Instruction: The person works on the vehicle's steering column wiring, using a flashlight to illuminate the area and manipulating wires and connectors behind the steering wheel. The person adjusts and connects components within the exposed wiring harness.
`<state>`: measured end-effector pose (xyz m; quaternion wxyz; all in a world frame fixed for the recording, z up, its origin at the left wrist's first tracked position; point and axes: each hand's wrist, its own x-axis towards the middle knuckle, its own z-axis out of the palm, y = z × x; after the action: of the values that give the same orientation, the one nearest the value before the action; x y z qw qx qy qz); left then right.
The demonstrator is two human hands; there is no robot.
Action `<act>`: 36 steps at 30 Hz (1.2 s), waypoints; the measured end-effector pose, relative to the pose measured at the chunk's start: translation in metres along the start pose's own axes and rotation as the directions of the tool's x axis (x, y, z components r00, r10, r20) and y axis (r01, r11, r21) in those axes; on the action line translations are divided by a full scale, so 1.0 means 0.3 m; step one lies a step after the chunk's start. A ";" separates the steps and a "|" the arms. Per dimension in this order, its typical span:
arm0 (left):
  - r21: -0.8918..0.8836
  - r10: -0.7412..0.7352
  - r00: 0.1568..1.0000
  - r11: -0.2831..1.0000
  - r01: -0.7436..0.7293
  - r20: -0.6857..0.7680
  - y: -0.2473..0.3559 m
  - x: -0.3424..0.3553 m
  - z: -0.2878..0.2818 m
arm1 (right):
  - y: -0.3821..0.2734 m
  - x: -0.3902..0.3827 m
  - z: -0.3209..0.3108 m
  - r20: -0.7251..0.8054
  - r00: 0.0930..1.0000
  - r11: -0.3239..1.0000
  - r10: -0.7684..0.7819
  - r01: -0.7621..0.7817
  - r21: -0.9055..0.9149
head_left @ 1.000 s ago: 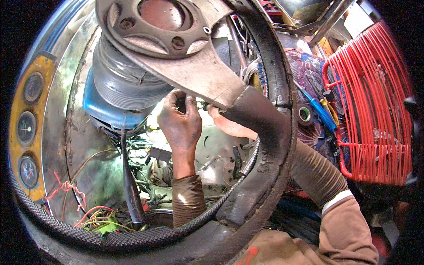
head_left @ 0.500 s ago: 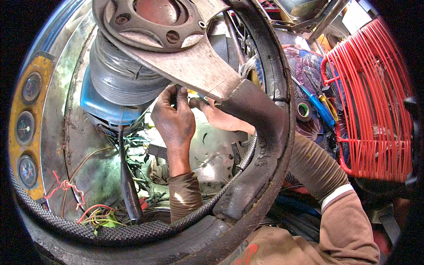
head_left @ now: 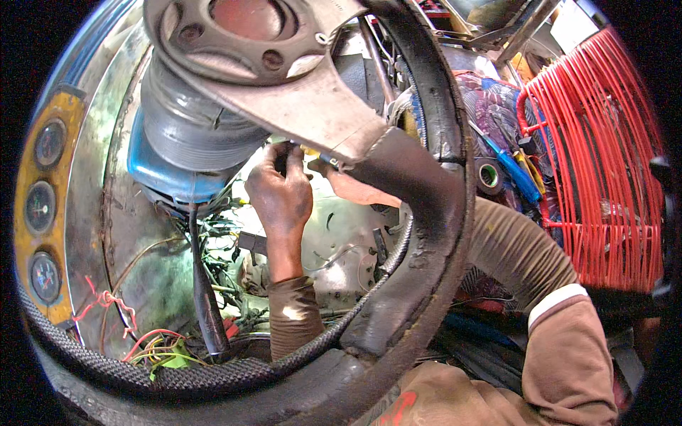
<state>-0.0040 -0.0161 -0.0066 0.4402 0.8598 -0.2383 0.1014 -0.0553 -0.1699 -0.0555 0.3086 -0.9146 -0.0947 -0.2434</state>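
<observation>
Both my hands reach behind the steering wheel (head_left: 387,323), below its pale spoke (head_left: 320,103). My left hand (head_left: 279,195) comes up through the wheel's opening, its thumb and fingers pinched together near the underside of the spoke. My right hand (head_left: 355,189) comes in from the right and meets it there, fingers bent and partly hidden by the spoke. A small yellow piece (head_left: 310,151) shows at the fingertips; its kind cannot be made out. Close by on the left is the grey steering column cover (head_left: 195,121) with a blue housing (head_left: 167,167) under it.
A black stalk (head_left: 204,284) and tangled wires (head_left: 220,248) lie left of my left wrist. A yellow gauge panel (head_left: 44,234) stands at far left. On patterned cloth at right are a tape roll (head_left: 489,175) and a blue-handled screwdriver (head_left: 522,181), beside a red corded seat (head_left: 604,170).
My right elbow has swung slightly outward to the right, and the right fingers have slipped further behind the spoke. The left hand stays pinched in almost the same place.
</observation>
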 end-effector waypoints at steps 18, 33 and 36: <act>-0.024 0.067 0.998 0.997 -0.067 -0.004 -0.024 0.002 0.005 | -0.080 -0.045 -0.162 0.000 0.999 0.996 0.035 -0.035 -0.087; 0.037 0.067 0.997 0.997 -0.066 -0.028 0.010 0.000 -0.011 | -0.083 -0.044 -0.157 0.057 0.998 0.993 0.005 0.002 -0.120; 0.042 0.094 0.993 0.995 -0.091 -0.067 0.016 -0.002 -0.013 | -0.083 -0.041 -0.157 0.066 0.998 0.993 -0.002 0.009 -0.118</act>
<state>-0.0068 -0.0151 -0.0013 0.4260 0.8522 -0.2606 0.1559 -0.0922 -0.1792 -0.0164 0.2500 -0.9386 -0.0929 -0.2190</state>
